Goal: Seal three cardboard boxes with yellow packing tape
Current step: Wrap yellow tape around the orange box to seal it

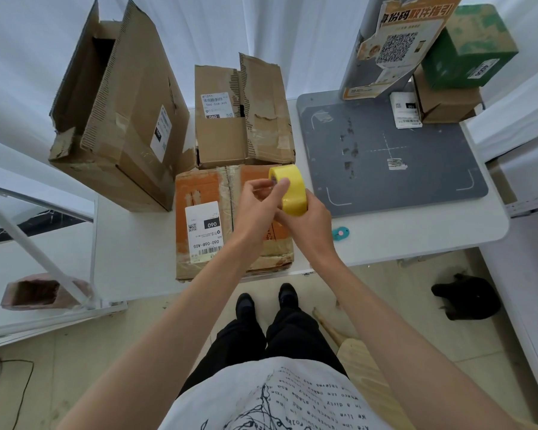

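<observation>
Our right hand [308, 220] grips the yellow tape roll [289, 189] above the orange box [230, 218] at the worktop's near edge. Our left hand [258, 203] pinches at the roll's face, fingers [281, 184] closed there, probably seeking the free end. The box's seam runs away from us, just left of the roll.

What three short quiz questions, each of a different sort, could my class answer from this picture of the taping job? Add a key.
1. True or false: the yellow tape roll lies flat on the table.
2. Which hand cradles the roll from below?
3. The small teal cutter lies: A) on the grey mat; B) on the white table; C) inside the tall open box.

Key: 1. False, both hands hold it above the orange box. 2. The right hand; the left hand picks at its edge. 3. B.
</observation>
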